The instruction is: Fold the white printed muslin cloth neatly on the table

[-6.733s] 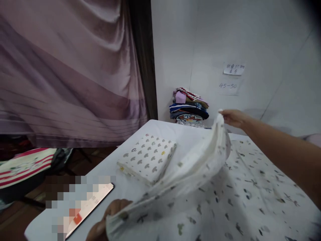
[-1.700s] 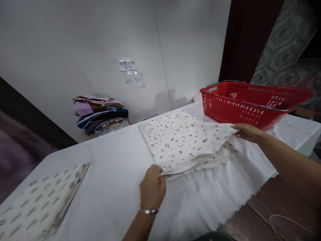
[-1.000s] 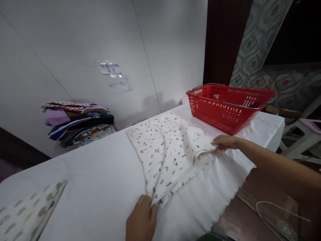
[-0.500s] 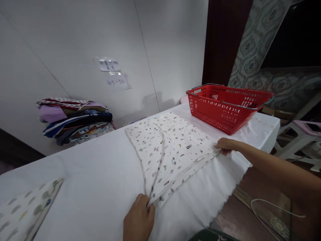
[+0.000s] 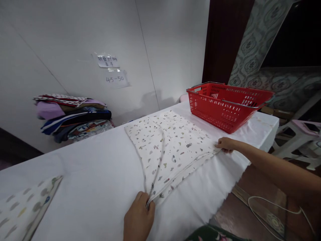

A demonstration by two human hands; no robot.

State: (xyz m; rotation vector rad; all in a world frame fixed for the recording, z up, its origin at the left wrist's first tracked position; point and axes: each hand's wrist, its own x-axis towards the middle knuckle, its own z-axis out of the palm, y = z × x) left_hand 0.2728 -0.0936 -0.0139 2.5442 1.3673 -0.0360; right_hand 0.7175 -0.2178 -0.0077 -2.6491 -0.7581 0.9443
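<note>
Printed cloth (image 5: 173,144), 5 o'clock: underside hidden. Folded spotted cloth (image 5: 30,207), 8 o'clock: cut off by left edge. Left hand (image 5: 138,216), 6 o'clock: wrist cut off below. Red basket (image 5: 213,111), 3 o'clock: floor hidden.

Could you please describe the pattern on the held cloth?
The held cloth is white with small, scattered multicoloured motifs; head view.

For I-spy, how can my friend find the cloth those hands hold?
Find the white table, then its red basket. The cloth lies left and nearer, held by the left hand and right hand. Its prints are tiny; the other cloth has big grey spots.
</note>
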